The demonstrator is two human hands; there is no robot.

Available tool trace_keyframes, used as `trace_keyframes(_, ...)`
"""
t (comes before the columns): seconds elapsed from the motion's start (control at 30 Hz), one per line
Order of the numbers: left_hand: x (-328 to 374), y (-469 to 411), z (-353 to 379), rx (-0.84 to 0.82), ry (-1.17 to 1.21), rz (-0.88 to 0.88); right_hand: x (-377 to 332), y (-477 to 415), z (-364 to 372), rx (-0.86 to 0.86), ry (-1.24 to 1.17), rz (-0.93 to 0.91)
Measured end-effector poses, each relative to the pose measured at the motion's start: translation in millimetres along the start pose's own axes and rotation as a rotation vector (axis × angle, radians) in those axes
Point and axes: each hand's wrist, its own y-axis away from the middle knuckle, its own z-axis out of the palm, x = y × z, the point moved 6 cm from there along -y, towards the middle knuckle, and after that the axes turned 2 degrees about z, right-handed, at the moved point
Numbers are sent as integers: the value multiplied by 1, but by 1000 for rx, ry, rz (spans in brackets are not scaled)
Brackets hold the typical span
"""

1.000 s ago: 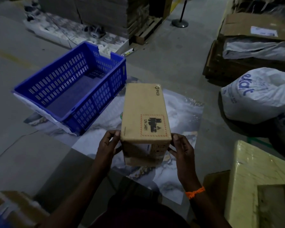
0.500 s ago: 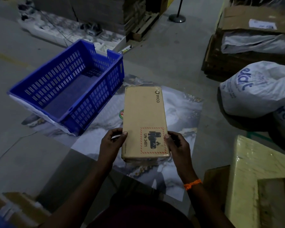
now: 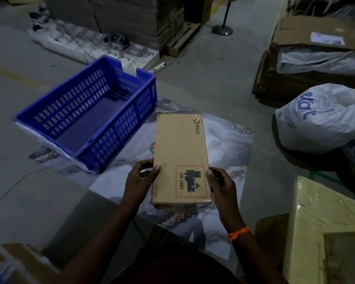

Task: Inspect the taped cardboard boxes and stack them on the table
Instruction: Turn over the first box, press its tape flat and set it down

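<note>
The cardboard box [image 3: 178, 152] hides its own underside and the fingertips of the left hand [image 3: 138, 181] and right hand [image 3: 221, 187] beneath it. The right edge cuts off a white sack [image 3: 320, 119] and a yellow wrapped block [image 3: 320, 212]. The box's small side print is unreadable.

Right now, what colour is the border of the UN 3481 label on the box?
Red dashed, round the label on the cardboard box; head view.

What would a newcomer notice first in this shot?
The tan cardboard box at centre, gripped at its near end by the left hand and right hand, bears a red-bordered UN 3481 label. Next comes the blue crate to its left, then the white sack at right.
</note>
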Motion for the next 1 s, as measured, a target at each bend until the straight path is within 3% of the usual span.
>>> trace_keyframes(0.3, 2, -6, -7, -43, 20, -7, -6, -5, 15, -40, 18, -52)
trace_keyframes(0.5, 19, -12, -58, 101, -384, 204, -19, 3, 56, -200, 127, -223)
trace_keyframes(0.63, 29, -8, -64, 9, -595, 199, -9, -3, 72, -124, 349, -100)
trace_keyframes(0.7, 32, -2, -65, 14, -544, 134, 4, -7, 70, -111, 387, 115)
trace_keyframes(0.8, 34, 2, -59, 19, -467, 15, 35, -7, 72, -234, 192, 428)
trace_keyframes(0.87, 31, 0, -52, -22, -529, -19, 48, -3, 76, -283, 75, 430)
trace_keyframes(1.0, 20, -2, -42, -129, -467, 32, 43, 3, 60, -159, -77, 286)
